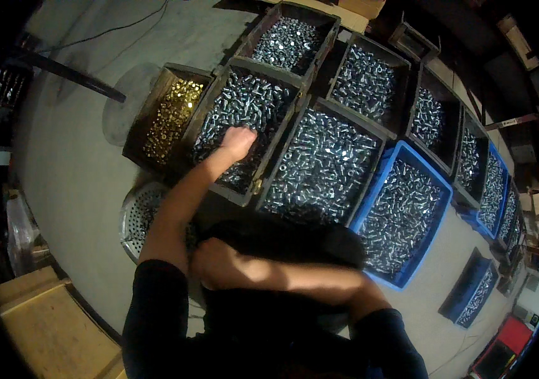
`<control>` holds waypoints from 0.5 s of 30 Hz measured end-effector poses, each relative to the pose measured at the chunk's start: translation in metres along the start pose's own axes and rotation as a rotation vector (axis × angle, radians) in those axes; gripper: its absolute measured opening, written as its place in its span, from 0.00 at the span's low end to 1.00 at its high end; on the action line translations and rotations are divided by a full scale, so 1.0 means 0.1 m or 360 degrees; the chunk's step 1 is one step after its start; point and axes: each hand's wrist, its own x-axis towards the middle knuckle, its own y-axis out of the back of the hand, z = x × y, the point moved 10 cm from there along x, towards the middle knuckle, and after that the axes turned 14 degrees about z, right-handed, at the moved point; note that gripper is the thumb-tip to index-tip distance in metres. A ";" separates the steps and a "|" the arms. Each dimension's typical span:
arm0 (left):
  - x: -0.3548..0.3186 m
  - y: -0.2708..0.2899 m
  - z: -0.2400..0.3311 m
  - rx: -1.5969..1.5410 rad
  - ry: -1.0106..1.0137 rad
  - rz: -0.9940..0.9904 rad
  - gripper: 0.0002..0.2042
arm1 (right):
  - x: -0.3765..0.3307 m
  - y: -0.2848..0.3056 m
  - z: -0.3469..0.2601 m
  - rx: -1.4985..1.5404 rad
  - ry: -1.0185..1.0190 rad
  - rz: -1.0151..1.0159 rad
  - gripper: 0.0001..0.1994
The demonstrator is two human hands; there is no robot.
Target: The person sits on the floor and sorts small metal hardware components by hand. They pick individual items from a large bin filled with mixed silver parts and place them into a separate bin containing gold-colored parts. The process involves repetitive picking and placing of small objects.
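Head camera puts the person's two bare hands before me, and I take the dark box (pixel 230 195) under the left hand (pixel 239 142) as my landmark. Short silver metal pieces (pixel 244 104) fill that box, and the left hand is down among them at its nearer half, fingers curled under; I cannot tell from here whether they grip anything. I see the right hand (pixel 214 264) on the person's side of the dark box, its forearm crossing in front of the body; its fingers are hidden from me, so I cannot tell how its grip stands. Just left of the dark box is a smaller box (pixel 140 140) of gold-coloured pieces (pixel 171 120). Nearer the person than the dark box, a basket with holes (pixel 131 222) shows partly behind the left forearm. Another box of silver pieces adjoins its right side, and beyond that I have a blue bin (pixel 430 172), also loaded.
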 end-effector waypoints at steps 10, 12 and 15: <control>-0.03 -0.05 -0.02 0.0047 0.0045 0.0067 0.11 | 0.00 0.01 -0.01 0.0036 -0.0025 -0.0039 0.03; -0.04 -0.05 -0.09 -0.0017 0.0108 0.0038 0.13 | 0.01 0.03 -0.02 0.0070 -0.0001 -0.0015 0.03; -0.07 -0.16 -0.22 -0.0141 0.0233 0.0051 0.13 | 0.02 0.03 -0.01 0.0135 -0.0014 -0.0022 0.02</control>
